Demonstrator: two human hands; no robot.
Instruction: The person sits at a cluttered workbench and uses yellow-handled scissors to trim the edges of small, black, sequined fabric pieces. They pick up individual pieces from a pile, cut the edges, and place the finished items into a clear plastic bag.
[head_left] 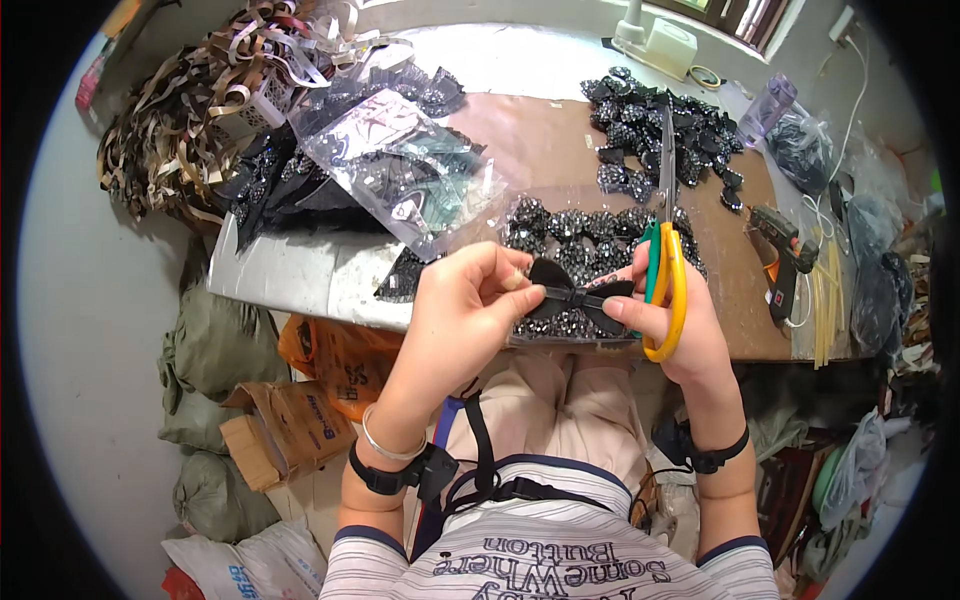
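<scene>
A black bow (572, 297) with a narrow band round its middle is stretched between my two hands, above the table's front edge. My left hand (462, 298) pinches its left side with thumb and fingertips. The thumb and fingers of my right hand (692, 330) close on its right side. That same hand also holds scissors (667, 175) with one yellow and one green handle, their blades pointing away from me and nearly together. Under the bow, partly hidden by my hands, lies a clear tray (560, 225) filled with rows of glittery black bows.
Loose glittery black bows (660, 130) are heaped at the back right. A glue gun (782, 262) lies near glue sticks (826, 300) on the right. Black pieces lie under a clear plastic bag (385, 165) at left, beside piled ribbon strips (200, 110). Sacks (220, 340) and a cardboard box (290, 430) stand below.
</scene>
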